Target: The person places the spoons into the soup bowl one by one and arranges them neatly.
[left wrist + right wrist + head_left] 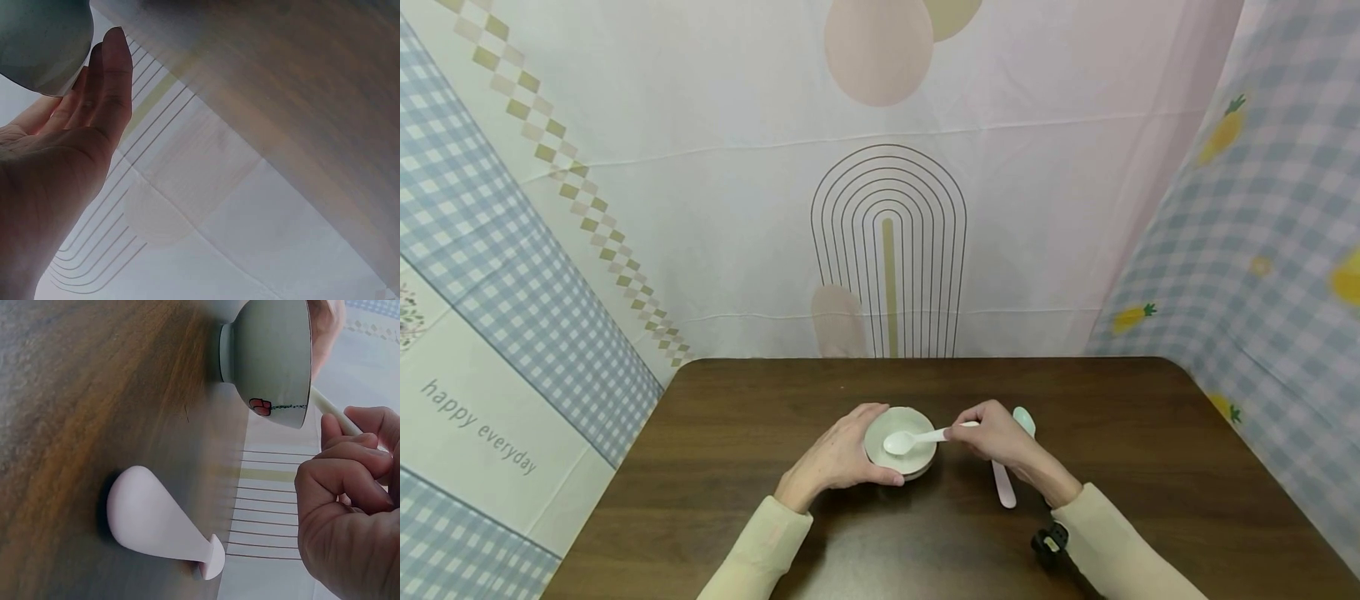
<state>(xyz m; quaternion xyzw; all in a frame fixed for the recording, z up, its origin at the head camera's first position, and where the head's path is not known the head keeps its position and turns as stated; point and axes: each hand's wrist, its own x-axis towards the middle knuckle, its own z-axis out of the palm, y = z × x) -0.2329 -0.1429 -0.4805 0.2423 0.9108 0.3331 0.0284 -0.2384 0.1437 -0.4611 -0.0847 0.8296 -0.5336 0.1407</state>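
A small pale bowl (881, 463) with a thin dark rim stands on the table; the right wrist view shows a red motif on the bowl's (275, 362) outer wall. My left hand (842, 450) holds it from the left, thumb along the near side and fingers round the far side. With my right hand (996, 435) I pinch the handle of a white spoon (898, 442), whose head is over the inside of the bowl. Part of the left hand's grip lies outside the left wrist view, where the hand (81, 119) cups the bowl (47, 47).
A pink spoon (150, 515) lies on the brown table (715, 500) beneath my right forearm, close to a mint-green spoon (1023, 419), both partly covered. A black device (1049, 540) is at my right sleeve. Patterned cloths (737, 233) hang behind and beside the table.
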